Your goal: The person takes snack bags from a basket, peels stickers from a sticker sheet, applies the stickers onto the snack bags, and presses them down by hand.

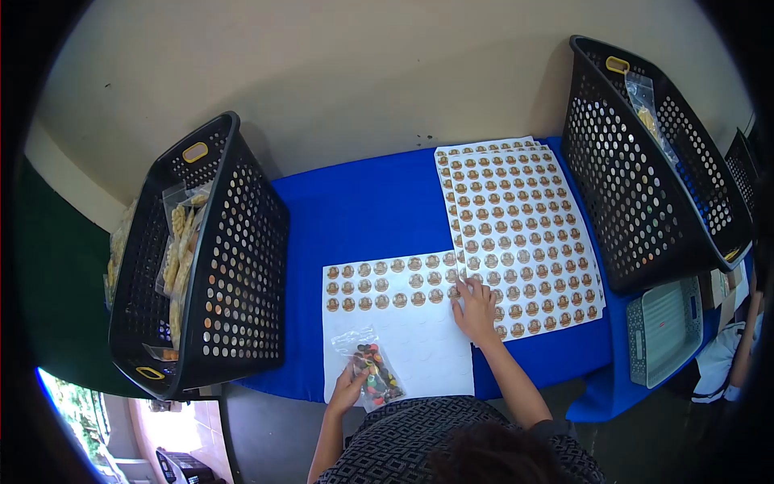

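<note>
A clear zip bag of small coloured sweets (376,377) is gripped in my left hand (348,389), over the lower part of a white sticker sheet (427,355). That sheet keeps rows of round brown stickers along its top; its lower part is bare backing, and one spot in the second row is blank. My right hand (477,310) rests with its fingers apart, thumb and forefinger touching down at the right end of those rows. Beside it, a stack of full sticker sheets (524,234) lies partly over the first sheet.
A black perforated basket (246,266) with packed bags (181,234) stands at left. Another black basket (621,177), holding a bag (645,113), stands at right. A grey-green tray (641,347) sits below it. Blue cloth (355,210) covers the table; another person's arm shows at far right.
</note>
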`<action>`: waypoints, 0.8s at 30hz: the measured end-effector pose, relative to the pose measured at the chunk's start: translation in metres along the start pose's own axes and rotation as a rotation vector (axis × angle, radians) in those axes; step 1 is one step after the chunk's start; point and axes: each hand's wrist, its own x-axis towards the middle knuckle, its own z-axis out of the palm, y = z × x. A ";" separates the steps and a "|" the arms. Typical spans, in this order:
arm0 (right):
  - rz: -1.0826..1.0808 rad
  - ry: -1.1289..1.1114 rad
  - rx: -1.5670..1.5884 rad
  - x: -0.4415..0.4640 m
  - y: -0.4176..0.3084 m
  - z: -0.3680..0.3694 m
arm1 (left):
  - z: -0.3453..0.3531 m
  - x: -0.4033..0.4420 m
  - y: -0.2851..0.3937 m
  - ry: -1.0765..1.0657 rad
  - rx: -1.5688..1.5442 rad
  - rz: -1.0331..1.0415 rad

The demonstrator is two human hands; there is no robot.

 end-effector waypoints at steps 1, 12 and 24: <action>0.002 0.012 -0.045 0.003 0.001 0.003 | 0.000 0.000 0.001 0.006 -0.013 -0.001; 0.101 -0.002 0.040 0.022 0.009 0.010 | -0.001 -0.002 0.005 0.010 0.050 0.023; 0.134 -0.139 -0.051 0.036 0.004 0.000 | 0.001 -0.004 0.009 0.043 0.108 0.008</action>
